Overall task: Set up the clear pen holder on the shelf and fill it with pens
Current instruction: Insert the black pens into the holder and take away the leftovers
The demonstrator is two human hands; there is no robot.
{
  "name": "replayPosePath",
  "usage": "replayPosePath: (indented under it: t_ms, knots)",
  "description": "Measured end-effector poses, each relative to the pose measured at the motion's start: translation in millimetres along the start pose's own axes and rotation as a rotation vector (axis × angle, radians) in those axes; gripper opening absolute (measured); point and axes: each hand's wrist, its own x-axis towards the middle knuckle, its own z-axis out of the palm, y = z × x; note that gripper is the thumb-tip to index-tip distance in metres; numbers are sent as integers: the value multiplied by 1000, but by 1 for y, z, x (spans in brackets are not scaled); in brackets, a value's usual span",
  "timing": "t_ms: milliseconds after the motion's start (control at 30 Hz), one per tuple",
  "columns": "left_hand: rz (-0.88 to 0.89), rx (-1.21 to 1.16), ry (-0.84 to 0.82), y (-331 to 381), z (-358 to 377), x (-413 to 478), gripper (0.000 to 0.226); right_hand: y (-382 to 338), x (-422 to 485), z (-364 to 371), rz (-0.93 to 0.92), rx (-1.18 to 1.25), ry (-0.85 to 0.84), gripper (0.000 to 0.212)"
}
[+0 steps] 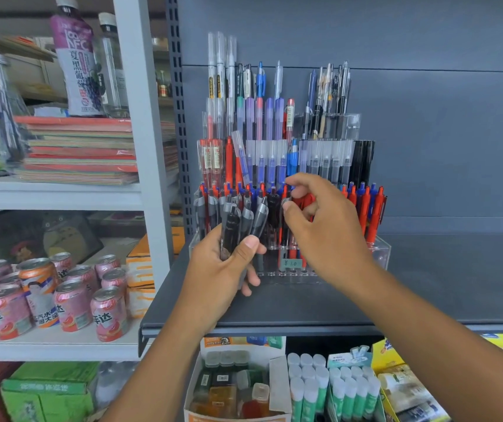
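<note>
A clear tiered pen holder point(379, 249) stands on the dark grey shelf point(427, 293), its rows packed with red, blue, black and clear pens. My left hand point(216, 275) grips a bundle of black and grey pens point(238, 223) just in front of the holder's left side. My right hand point(326, 226) hovers at the front row, its thumb and fingers pinching the top of a dark pen point(286, 205) that stands among the front-row pens. A small green price tag point(292, 263) sits on the holder's front.
To the left, a white shelf unit point(134, 117) carries pink drink cans point(70, 300), stacked coloured notebooks point(79, 147) and bottles. Below the grey shelf are boxes of glue sticks point(332, 388) and small bottles point(238, 388). The grey shelf surface stretches away to the right of the holder.
</note>
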Motion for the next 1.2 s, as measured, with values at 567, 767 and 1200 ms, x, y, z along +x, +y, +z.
replayPosePath:
  t_ms: [567,767,1200]
  knots:
    - [-47,-45,39,-2,3,2,24,-11,-4,-5,91,392,-280,13]
    - [-74,-43,49,-3,5,5,15,-14,9,-18,23,451,-108,36]
    - [-64,-48,10,-4,4,4,14,2,24,-24,-28,292,29,40]
